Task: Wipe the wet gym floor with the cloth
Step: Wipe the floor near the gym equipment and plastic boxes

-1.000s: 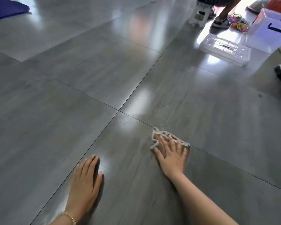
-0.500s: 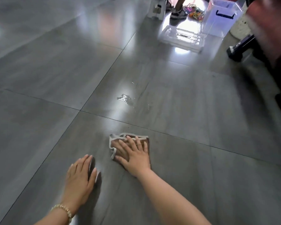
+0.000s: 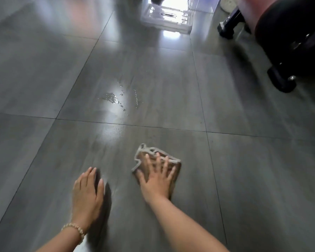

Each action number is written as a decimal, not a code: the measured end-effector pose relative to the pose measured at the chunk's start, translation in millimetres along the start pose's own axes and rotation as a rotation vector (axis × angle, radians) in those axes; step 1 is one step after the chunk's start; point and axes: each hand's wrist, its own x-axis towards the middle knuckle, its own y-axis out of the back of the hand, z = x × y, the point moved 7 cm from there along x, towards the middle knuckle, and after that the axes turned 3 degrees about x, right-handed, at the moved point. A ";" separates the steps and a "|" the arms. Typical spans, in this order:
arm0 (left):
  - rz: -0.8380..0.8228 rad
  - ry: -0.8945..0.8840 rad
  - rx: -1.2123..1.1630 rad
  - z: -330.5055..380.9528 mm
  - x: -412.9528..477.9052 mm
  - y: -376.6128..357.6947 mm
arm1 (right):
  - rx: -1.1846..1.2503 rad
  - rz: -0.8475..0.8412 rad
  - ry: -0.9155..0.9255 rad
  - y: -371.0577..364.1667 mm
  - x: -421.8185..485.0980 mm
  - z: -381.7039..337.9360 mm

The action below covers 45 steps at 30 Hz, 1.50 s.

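Puddle [image 3: 113,98] ahead isn't wiped yet, so plenty left. Right hand [image 3: 157,177] presses the cloth [image 3: 176,167] on the floor [image 3: 244,160], fingers [image 3: 164,166] spread straight, gripping nothing. Left hand [image 3: 87,193] rests flat nearby.

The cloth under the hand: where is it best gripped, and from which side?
Probably the crumpled pale far edge of the cloth, from above on the far side. It stands bunched up, while the right hand presses the rest flat.
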 end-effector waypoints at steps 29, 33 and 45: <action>-0.173 -0.334 0.123 -91.5 -58.1 32.4 | -0.072 0.177 0.022 -30.9 -150.2 -2.8; -0.220 -0.336 0.174 -106.8 -76.8 37.9 | 0.076 0.167 -0.398 -12.4 -163.4 87.4; -0.157 -0.257 0.088 -96.8 -87.8 54.7 | -0.091 0.164 0.215 -48.0 -211.6 -19.2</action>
